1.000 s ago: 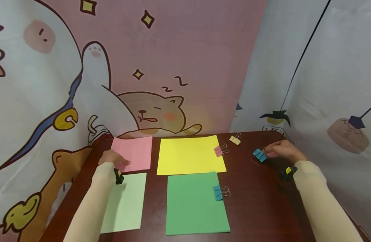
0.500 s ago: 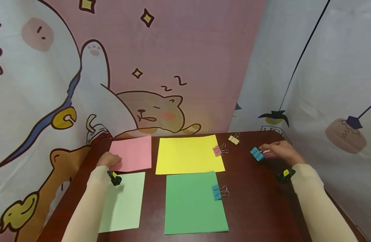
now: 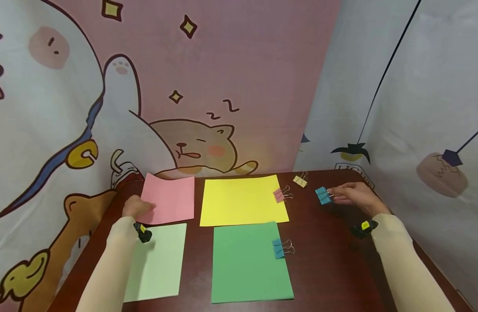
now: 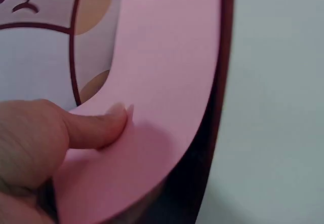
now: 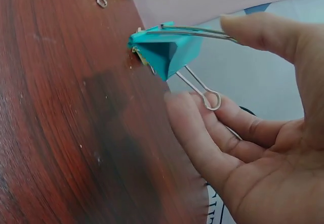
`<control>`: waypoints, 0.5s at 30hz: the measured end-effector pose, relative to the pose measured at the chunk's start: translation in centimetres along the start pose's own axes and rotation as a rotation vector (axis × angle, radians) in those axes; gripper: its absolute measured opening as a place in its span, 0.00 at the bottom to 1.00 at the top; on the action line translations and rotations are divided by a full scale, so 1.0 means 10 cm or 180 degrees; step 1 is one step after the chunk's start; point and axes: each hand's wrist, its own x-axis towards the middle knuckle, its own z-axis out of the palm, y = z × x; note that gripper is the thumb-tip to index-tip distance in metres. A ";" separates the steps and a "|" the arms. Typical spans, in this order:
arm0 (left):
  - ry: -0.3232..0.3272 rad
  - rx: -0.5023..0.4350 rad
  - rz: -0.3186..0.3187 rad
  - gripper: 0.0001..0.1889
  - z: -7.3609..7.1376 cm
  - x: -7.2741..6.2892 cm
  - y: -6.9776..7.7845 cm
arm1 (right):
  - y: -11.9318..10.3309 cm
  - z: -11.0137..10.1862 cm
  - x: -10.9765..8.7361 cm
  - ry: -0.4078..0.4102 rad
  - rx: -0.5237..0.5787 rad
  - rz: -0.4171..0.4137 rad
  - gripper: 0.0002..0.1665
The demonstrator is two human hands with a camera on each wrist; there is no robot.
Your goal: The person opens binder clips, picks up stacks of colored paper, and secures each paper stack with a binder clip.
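Observation:
At the back left of the table, my left hand (image 3: 137,207) pinches the left edge of a pink sheet of paper (image 3: 172,197). In the left wrist view the thumb (image 4: 101,127) presses on top and the sheet bends upward; the fingers beneath are mostly hidden. Over the right side of the table, my right hand (image 3: 356,196) holds a blue binder clip (image 3: 323,196) by its wire handles. The right wrist view has the thumb on one handle and fingers at the other, with the clip's body (image 5: 169,51) pointing away from the palm.
A yellow sheet (image 3: 239,201) bears a pink binder clip (image 3: 279,195) on its right edge. Nearer, a green sheet (image 3: 248,264) carries a blue clip (image 3: 278,248). Pale green paper (image 3: 161,264) lies front left. A cream clip (image 3: 300,181) rests by the back edge.
My left hand has gone from resting on the pink sheet with a finger extended to pinching its left edge, which now bends up. The right hand has moved slightly left with the blue binder clip.

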 end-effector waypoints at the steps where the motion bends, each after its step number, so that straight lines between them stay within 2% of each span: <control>1: -0.0031 -0.0123 0.0020 0.40 0.00 0.01 -0.02 | 0.00 0.01 -0.01 0.0053 -0.0026 0.0028 0.59; 4: -0.0081 -0.0434 0.0031 0.41 0.02 0.06 -0.06 | -0.01 0.02 -0.02 0.0215 -0.0048 -0.0009 0.62; 9: -0.0076 -0.0708 0.0110 0.41 0.12 0.11 -0.16 | -0.04 0.08 -0.07 0.0500 -0.0052 -0.0139 0.54; 15: -0.0011 -0.1035 0.0438 0.42 0.17 0.07 -0.20 | -0.07 0.18 -0.13 0.0778 0.0116 -0.0143 0.47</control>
